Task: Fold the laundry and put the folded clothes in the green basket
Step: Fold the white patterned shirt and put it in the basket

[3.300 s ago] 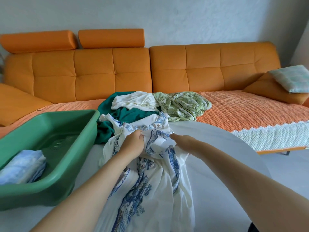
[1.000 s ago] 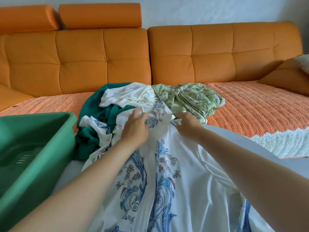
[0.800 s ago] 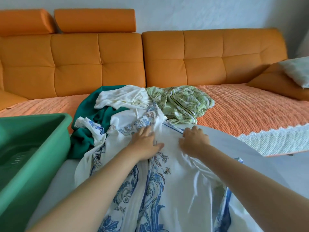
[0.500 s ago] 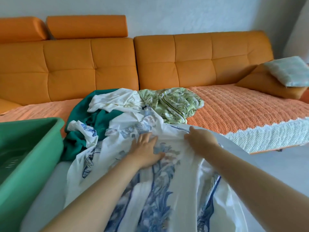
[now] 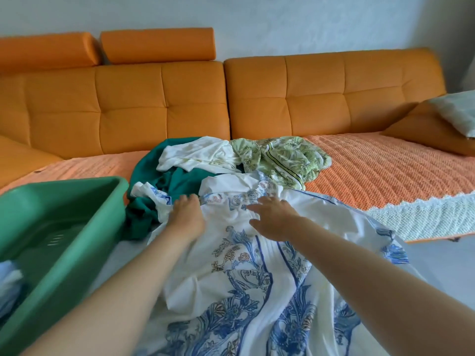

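**Orange sofa, white counter: print garment being smoothed**

Orange sofa fills the background; in front of it a white counter carries a white-and-blue print garment, spread out but wrinkled. Both hands lie open on its far edge. The left hand presses down with fingers forward, and the right hand has its fingers spread; neither grips any cloth. The green basket sits just left, with one folded piece inside.

Likely trouble:
- The far edge lies bunched against the unfolded pile: teal cloth, a white piece and a leaf-print one. A fold made now could catch the teal cloth.
- One crumpled corner lies on the teal cloth, so the fold may come out lopsided.
- The right side drapes past the counter's rim, and its weight could drag the garment off.
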A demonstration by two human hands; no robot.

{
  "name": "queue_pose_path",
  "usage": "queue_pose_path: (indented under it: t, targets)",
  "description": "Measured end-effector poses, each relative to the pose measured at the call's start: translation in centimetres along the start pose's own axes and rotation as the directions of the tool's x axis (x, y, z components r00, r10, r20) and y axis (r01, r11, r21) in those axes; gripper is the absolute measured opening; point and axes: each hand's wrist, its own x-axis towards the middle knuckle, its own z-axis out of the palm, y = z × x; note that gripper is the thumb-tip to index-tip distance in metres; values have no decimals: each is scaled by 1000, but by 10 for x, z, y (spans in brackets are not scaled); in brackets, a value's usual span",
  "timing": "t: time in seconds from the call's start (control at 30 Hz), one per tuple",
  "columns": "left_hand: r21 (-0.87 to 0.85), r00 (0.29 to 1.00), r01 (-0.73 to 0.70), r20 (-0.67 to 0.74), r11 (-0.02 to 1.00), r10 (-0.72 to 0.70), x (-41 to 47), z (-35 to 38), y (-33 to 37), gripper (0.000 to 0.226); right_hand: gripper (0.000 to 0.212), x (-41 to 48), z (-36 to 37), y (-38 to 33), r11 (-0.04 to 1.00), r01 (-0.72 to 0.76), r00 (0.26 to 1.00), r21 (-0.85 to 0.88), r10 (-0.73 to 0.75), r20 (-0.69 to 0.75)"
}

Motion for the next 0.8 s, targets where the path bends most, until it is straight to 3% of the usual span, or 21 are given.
queue_pose_path:
  t: [0.03,0.1,0.17,0.23,0.3,0.37,0.47,0.53,0.57,0.63,0.7,0.73,0.8]
  targets:
    - [7,994,52,94,999,-53,-1,-3,-15,33,56,3,3,-11,999,17,999,46,-19,41]
    - [100,971,19,235,995,-42,-6,-2,-38,54,63,7,10,-29,992,46,995,118,-56,83]
    - [170,973,-46,230,984,6,-8,3,-54,60,67,11,20,-41,988,66,990,143,-82,112]
    - [154,979,-52,202,987,20,-10,4,-65,46,69,14,29,-47,991,58,988,118,-74,136]
    - [273,992,-43,123,961,10,-13,-1,-70,33,70,16,35,-51,996,41,989,82,-52,141]
    - [459,1000,30,-9,888,-29,-15,-12,-73,40,71,19,39,-55,998,28,991,52,-35,132]
    - [452,977,184,-183,873,-111,-13,-20,-75,45,72,23,39,-61,999,12,993,40,-17,118]
    - [445,929,74,-357,893,100,-14,-21,-73,33,71,25,38,-64,999,-9,993,44,4,118]
    - [426,899,-69,-365,902,241,-15,-18,-72,29,71,26,39,-65,999,-20,993,46,14,118]
    - [237,932,-307,-123,922,342,-22,-11,-69,40,70,27,38,-66,998,-29,993,54,22,117]
    - [231,949,-266,233,936,212,-32,-5,-70,59,70,25,37,-67,997,-32,992,68,24,120]
    - [269,939,-237,309,933,149,-34,-3,-73,63,70,22,35,-67,997,-33,992,76,23,126]
    - [299,950,-201,293,933,110,-38,-3,-78,60,70,16,28,-68,997,-21,991,77,11,130]
